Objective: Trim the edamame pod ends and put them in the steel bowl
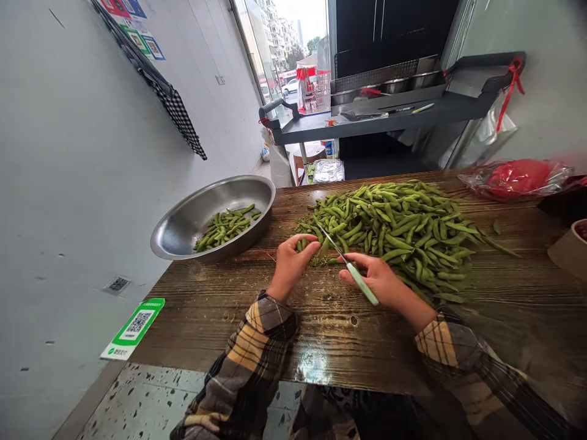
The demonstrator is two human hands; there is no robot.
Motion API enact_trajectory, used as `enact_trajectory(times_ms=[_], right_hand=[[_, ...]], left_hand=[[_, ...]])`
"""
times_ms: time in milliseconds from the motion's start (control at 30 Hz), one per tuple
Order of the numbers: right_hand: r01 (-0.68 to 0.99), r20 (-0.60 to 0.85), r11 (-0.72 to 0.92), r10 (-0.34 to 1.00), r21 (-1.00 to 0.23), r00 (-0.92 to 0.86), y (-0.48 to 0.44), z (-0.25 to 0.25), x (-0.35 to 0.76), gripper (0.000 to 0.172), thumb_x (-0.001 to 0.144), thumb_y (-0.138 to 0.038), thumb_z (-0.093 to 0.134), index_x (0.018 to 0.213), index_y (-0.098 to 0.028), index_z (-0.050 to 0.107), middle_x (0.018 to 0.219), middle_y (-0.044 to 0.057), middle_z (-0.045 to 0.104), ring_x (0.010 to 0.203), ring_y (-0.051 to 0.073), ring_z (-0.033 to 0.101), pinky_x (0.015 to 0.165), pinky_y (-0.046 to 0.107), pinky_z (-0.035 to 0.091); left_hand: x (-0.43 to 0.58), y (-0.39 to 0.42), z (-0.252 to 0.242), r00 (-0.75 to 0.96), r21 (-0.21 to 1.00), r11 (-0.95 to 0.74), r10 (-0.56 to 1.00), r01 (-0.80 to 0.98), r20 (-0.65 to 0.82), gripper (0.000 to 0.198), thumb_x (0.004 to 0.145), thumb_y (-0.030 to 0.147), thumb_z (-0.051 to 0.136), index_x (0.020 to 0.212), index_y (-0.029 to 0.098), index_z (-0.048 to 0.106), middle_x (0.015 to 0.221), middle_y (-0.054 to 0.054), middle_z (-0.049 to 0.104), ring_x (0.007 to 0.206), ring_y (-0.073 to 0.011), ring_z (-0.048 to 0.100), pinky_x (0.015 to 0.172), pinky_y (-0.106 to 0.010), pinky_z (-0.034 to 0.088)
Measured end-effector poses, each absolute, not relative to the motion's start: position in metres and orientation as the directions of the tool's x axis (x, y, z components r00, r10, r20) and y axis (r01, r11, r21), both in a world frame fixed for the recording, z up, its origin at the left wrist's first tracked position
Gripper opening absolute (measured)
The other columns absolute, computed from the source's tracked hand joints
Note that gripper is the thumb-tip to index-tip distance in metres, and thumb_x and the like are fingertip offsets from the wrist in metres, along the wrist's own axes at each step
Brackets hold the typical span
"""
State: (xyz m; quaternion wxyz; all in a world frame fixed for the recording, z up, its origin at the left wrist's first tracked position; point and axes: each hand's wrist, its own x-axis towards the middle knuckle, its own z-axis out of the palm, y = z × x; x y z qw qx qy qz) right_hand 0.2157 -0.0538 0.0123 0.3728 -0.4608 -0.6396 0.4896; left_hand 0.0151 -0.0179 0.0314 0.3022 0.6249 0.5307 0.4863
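My left hand (292, 260) is closed around a green bean pod (301, 244) just above the wooden table (229, 305). My right hand (376, 278) grips a pair of scissors (348, 264) with pale green handles, the blades pointing up-left towards the pod. A big heap of green bean pods (403, 229) lies on the table right behind both hands. A steel bowl (183, 229) at the table's left corner holds several pods (227, 225).
A red plastic bag (518, 178) lies at the table's far right, and a brown container (571, 247) sits at the right edge. A white wall runs along the left. A dark counter with metal pans (389, 107) stands behind the table.
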Motion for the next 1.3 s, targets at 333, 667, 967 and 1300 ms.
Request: enact_trajectory(times_ms=[333, 667, 967, 1300], right_hand=[[0.286, 0.062, 0.157, 0.947, -0.945, -0.314, -0.053, 0.007, 0.213, 0.049, 0.076, -0.051, 0.064, 0.106, -0.013, 0.069, 0.082, 0.004, 0.066, 0.073, 0.017, 0.055, 0.065, 0.027, 0.043], [0.205, -0.046, 0.026, 0.940, -0.978, -0.338, -0.053, 0.007, 0.214, 0.040, 0.076, -0.048, 0.066, 0.095, -0.014, 0.070, 0.057, -0.003, 0.052, 0.046, 0.009, 0.042, 0.042, 0.023, 0.033], [0.018, -0.154, -0.156, 0.938, -0.988, -0.311, -0.056, 0.018, 0.212, 0.059, 0.070, -0.055, 0.068, 0.111, -0.014, 0.060, 0.058, -0.007, 0.046, 0.043, 0.008, 0.042, 0.039, 0.022, 0.039], [0.042, -0.106, -0.098, 0.905, -0.994, -0.412, -0.058, 0.010, 0.210, 0.054, 0.076, -0.052, 0.066, 0.114, -0.016, 0.057, 0.061, -0.007, 0.045, 0.049, 0.008, 0.043, 0.048, 0.024, 0.040]], left_hand=[[0.018, -0.023, 0.022, 0.231, 0.384, -0.468, 0.821, 0.796, 0.522, 0.014, 0.088, 0.029, 0.055, 0.087, 0.018, 0.063, 0.086, -0.006, 0.064, 0.079, -0.0164, 0.059, 0.071, -0.027, 0.044], [0.009, -0.021, 0.023, 0.251, 0.279, -0.420, 0.838, 0.863, 0.485, 0.021, 0.088, 0.029, 0.053, 0.102, 0.021, 0.066, 0.092, -0.006, 0.063, 0.078, -0.0170, 0.058, 0.067, -0.027, 0.042], [0.016, -0.021, 0.027, -0.009, 0.993, -0.069, 0.998, -0.092, 0.069, 0.023, 0.076, 0.033, 0.067, 0.091, 0.019, 0.059, 0.068, 0.001, 0.064, 0.057, -0.0091, 0.055, 0.052, -0.018, 0.039], [0.028, -0.028, 0.033, -0.138, 0.977, -0.137, 0.984, -0.165, 0.115, 0.026, 0.075, 0.035, 0.070, 0.090, 0.018, 0.057, 0.071, 0.000, 0.066, 0.059, -0.0081, 0.057, 0.055, -0.017, 0.042]])
